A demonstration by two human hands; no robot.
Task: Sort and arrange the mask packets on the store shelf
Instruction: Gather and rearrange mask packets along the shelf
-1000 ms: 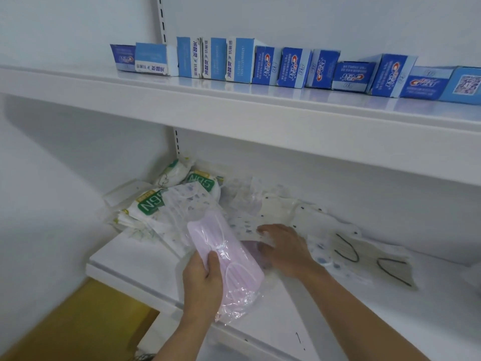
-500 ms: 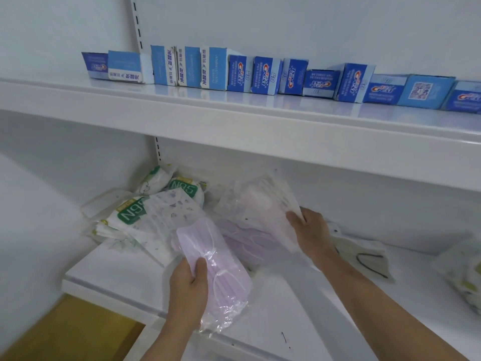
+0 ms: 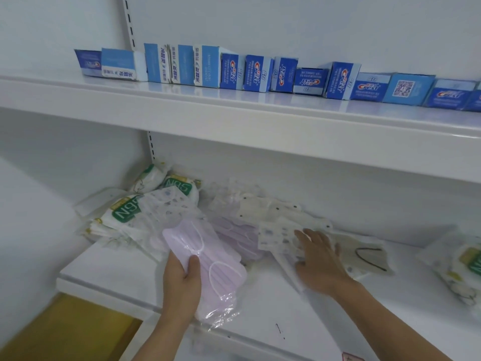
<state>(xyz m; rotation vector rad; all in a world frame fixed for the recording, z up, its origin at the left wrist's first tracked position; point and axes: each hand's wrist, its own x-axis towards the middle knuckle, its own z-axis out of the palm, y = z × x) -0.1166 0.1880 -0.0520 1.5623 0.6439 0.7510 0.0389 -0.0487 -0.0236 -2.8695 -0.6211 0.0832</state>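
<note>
Now, left hand [image 3: 182,285]: at 7 o'clock, grip closed on the pink mask packet [image 3: 205,259], thumb on top, fingers under.
Pink mask packet: long, in clear wrap, held tilted just over the front of the lower shelf [image 3: 109,272], far end pointing to 11 o'clock.
Right hand [image 3: 321,259]: at 4 o'clock, grip wide, fingers straight and spread, lying flat on a spotted clear packet [image 3: 278,237].
Spotted clear packet: near the middle, on top of the pile, touching more pink masks [image 3: 236,230] under it.
Green-label packets [image 3: 127,212]: heaped at 9 o'clock, in the back left corner of the lower shelf.
Black-loop mask packet [image 3: 364,256]: flat on the lower shelf at 3 o'clock, just beside the right hand.
Another green-label packet [image 3: 466,267]: far out at 3 o'clock, cut off by the edge.
Upper shelf [image 3: 234,110]: across the top, from 10 to 2 o'clock.
Blue toothpaste boxes [image 3: 257,74]: in a row on the upper shelf, some standing, some lying down.
</note>
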